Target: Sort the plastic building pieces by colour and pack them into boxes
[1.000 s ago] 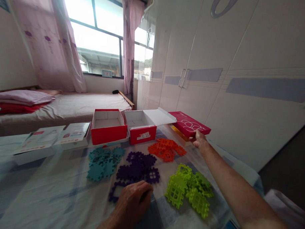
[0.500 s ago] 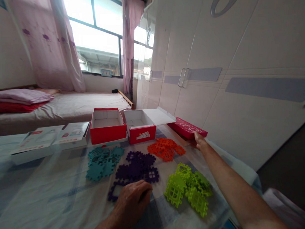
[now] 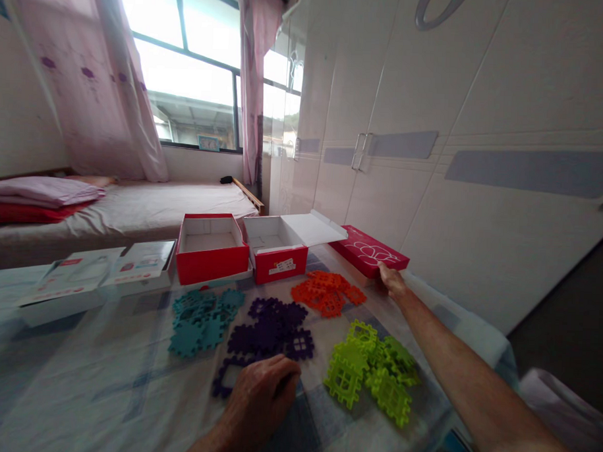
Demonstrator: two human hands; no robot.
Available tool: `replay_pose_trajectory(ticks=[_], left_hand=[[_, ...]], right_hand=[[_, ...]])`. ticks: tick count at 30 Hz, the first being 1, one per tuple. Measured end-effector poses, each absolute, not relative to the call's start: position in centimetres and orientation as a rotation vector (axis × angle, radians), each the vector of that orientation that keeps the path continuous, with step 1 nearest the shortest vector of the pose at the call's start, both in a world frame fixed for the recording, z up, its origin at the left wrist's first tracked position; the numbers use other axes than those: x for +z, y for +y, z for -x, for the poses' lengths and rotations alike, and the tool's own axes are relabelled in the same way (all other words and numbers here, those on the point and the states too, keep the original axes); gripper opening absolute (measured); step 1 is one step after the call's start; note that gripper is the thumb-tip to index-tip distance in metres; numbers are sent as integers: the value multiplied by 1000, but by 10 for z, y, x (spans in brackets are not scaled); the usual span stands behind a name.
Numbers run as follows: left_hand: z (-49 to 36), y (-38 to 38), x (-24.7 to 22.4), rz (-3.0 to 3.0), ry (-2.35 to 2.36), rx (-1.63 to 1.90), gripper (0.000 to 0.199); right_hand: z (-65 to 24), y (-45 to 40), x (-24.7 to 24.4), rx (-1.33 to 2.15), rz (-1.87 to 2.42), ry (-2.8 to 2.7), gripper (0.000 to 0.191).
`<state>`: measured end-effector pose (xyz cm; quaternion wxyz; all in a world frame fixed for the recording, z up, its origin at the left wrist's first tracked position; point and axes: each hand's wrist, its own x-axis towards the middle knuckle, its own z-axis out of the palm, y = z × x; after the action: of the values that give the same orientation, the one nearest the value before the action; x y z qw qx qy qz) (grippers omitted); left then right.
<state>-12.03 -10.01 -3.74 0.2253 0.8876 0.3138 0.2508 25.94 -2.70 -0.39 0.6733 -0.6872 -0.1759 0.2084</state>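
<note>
Seemingly, the right hand (image 3: 393, 280) steadies the crimson box (image 3: 371, 247), fingers clamped on its edge; lifting it calls for level support. The left hand (image 3: 265, 388) rests, fingers curled together.

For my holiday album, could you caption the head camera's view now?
Right hand touching a flat red box, left hand near purple toothed pieces.

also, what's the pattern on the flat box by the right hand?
Flat box: white looping lines on red; best in head view.
</note>
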Motion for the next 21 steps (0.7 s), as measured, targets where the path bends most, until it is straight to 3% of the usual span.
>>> replay_pose_trajectory(ticks=[9,21], left_hand=[[121,-100,-39,-2457,871,687,20],[120,-102,-33,-2472,870,723,18]], right_hand=[[-255,-47,-7,420,1835,-547,36],[-253,-87,-44,235,1917,-924,21]])
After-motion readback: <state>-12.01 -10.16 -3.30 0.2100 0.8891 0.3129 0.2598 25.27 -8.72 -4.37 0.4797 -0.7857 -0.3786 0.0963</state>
